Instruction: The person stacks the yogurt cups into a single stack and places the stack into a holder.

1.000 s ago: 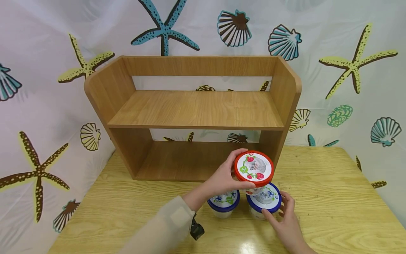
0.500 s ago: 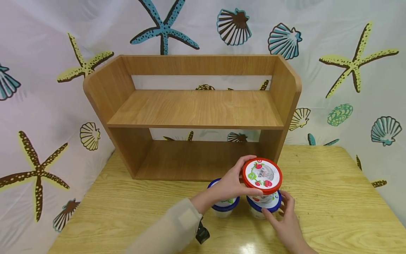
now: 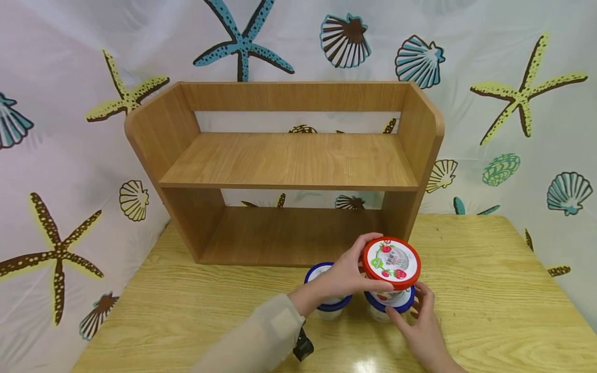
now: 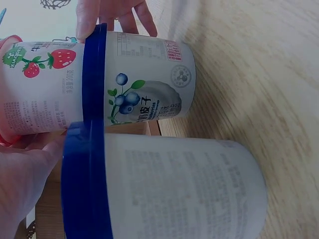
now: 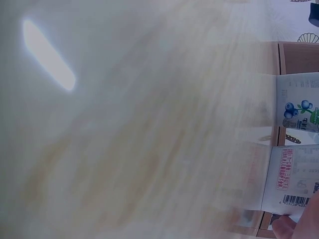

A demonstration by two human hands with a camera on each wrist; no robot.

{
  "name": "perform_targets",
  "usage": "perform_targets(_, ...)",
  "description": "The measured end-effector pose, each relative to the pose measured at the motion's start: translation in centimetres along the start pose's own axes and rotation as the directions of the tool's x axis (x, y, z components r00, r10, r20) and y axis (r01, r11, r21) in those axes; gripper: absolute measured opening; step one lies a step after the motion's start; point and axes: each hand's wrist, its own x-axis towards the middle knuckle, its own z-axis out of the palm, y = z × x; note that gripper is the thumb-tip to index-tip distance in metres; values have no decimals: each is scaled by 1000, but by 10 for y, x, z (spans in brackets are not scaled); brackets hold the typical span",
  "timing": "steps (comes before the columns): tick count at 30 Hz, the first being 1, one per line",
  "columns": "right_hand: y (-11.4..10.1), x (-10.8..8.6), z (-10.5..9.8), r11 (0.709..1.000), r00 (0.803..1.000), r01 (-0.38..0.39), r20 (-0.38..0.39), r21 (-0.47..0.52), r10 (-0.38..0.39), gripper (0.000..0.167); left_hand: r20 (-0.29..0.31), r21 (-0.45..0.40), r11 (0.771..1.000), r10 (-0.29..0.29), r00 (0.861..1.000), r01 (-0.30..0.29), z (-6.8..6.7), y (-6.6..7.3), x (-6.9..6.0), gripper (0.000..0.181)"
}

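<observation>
Left hand [image 3: 346, 274]: grips red-lidded round plastic tub [image 3: 392, 263], its base at the lid below [image 4: 94, 74].
Right hand [image 3: 420, 324]: holds blue-lidded round plastic tub [image 4: 147, 82], upright on wooden worktop [image 3: 475, 290], likely steadying it.

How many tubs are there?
3: the red-lidded tub in the left hand, the blue-lidded tub beneath it in the right hand, and a second blue-lidded tub alongside, partly covered. I see no others.

cream sleeve [image 3: 261, 334], black wrist camera [image 3: 304, 347] (small and boxy)
</observation>
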Motion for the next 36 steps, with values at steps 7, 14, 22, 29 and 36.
perform_targets(7, 0, 0, -1, 1000, 999, -29, 19, -4, 29, 81, -2, 11, 1000, -3, 1000, 3, 4, -3, 3, 87)
perform_targets(14, 0, 1, -2, 998, 998, -55, 25, -15, 55, 82, -1, 9, 1000, -6, 1000, 6, 5, -2, 2, 88)
perform_targets(22, 1, 1, -2, 999, 998, -52, 21, -17, 52, 82, -7, -13, 1000, -14, 1000, 14, -6, -3, -6, 89)
perform_targets(29, -1, 1, -2, 997, 997, -72, 30, -24, 73, 84, -12, 9, 998, 55, 998, -55, -20, -6, -18, 89)
perform_targets(36, -4, 1, -1, 997, 997, -70, 18, -14, 70, 84, 12, 88, 992, 87, 996, -88, -35, -10, -38, 89)
